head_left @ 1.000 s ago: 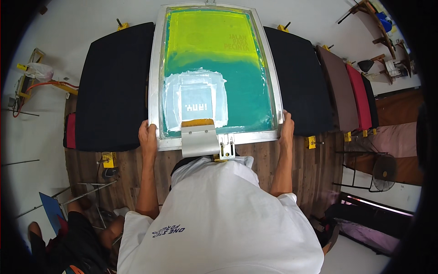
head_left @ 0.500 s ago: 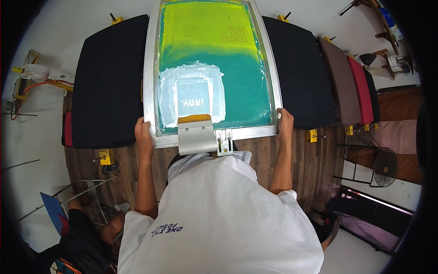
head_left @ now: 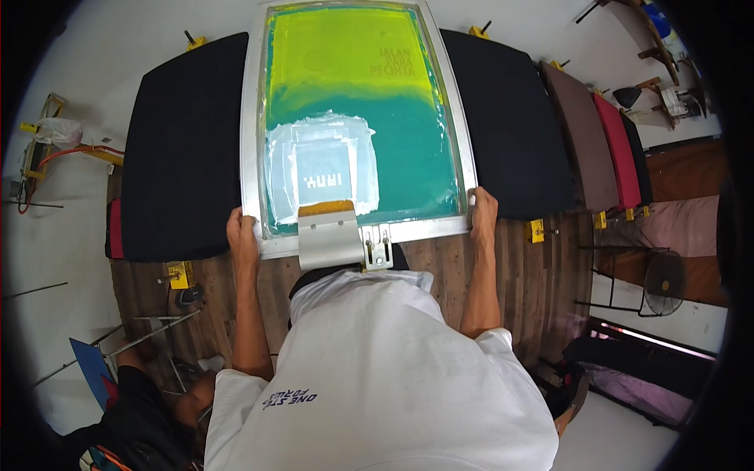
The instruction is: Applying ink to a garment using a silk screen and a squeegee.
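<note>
A silver-edged screen printing frame (head_left: 424,228) lies in front of me, its mesh teal with a yellow-green far end. My left hand (head_left: 244,237) is closed on its near left corner, and my right hand (head_left: 484,209) grips the near right corner. Against the near rim leans a squeegee (head_left: 327,239) with a grey metal holder and an amber blade edge; neither hand touches it. White ink (head_left: 361,169) surrounds a pale window with small white lettering. A slotted metal bracket (head_left: 378,250) sits on the near rim, right of the squeegee. Whatever lies under the mesh is hidden.
Black padded boards stand to the left (head_left: 184,157) and right (head_left: 510,133) of the frame, with brown and red boards (head_left: 616,153) farther right. Yellow clamps (head_left: 181,275) stick out below them. A standing fan (head_left: 664,282) is at right; another person (head_left: 145,408) sits at lower left.
The view has shifted slightly, so the frame and both hands appear a little farther left. Both hands keep their grip, and the squeegee stays at the near rim.
</note>
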The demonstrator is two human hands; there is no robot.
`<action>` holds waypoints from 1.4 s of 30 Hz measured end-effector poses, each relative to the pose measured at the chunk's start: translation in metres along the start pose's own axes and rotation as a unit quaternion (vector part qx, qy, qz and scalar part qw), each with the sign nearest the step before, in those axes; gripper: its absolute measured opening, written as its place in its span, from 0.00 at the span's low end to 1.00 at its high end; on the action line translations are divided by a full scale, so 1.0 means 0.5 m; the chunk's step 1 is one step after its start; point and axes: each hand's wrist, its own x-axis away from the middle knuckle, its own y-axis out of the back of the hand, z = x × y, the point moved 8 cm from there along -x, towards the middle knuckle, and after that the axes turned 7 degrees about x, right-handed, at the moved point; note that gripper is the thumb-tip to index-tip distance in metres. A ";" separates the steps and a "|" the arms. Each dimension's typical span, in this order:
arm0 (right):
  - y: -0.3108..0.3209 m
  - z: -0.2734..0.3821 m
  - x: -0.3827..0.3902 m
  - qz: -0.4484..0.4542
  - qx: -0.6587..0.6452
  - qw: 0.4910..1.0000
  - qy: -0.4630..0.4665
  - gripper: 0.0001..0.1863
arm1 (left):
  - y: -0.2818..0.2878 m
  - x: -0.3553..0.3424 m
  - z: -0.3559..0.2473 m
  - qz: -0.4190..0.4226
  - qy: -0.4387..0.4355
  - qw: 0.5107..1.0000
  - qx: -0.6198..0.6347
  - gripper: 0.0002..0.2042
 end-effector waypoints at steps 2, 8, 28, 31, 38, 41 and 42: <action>-0.004 -0.018 -0.001 -0.005 -0.007 1.000 -0.023 0.21 | 0.009 0.000 -0.006 -0.029 -0.023 0.999 -0.012 0.15; -0.008 -0.013 0.012 -0.027 -0.061 0.997 -0.028 0.29 | 0.010 0.005 0.018 -0.030 -0.034 0.998 -0.040 0.14; -0.029 -0.095 -0.010 0.020 0.026 0.999 -0.025 0.23 | 0.000 0.005 0.055 -0.036 0.025 0.993 -0.113 0.18; -0.033 -0.100 -0.009 -0.020 -0.032 0.999 -0.005 0.21 | 0.020 -0.002 0.093 -0.039 0.025 0.998 -0.052 0.17; -0.024 -0.103 -0.001 0.022 -0.050 0.998 -0.027 0.23 | 0.011 0.001 0.097 -0.030 0.025 0.999 0.008 0.14; -0.029 -0.074 0.017 0.024 -0.117 0.990 -0.076 0.32 | -0.003 0.010 0.084 -0.028 0.043 0.998 -0.033 0.14; -0.024 -0.105 0.005 -0.008 -0.114 0.991 -0.072 0.35 | -0.007 0.008 0.077 -0.001 0.058 0.997 -0.047 0.15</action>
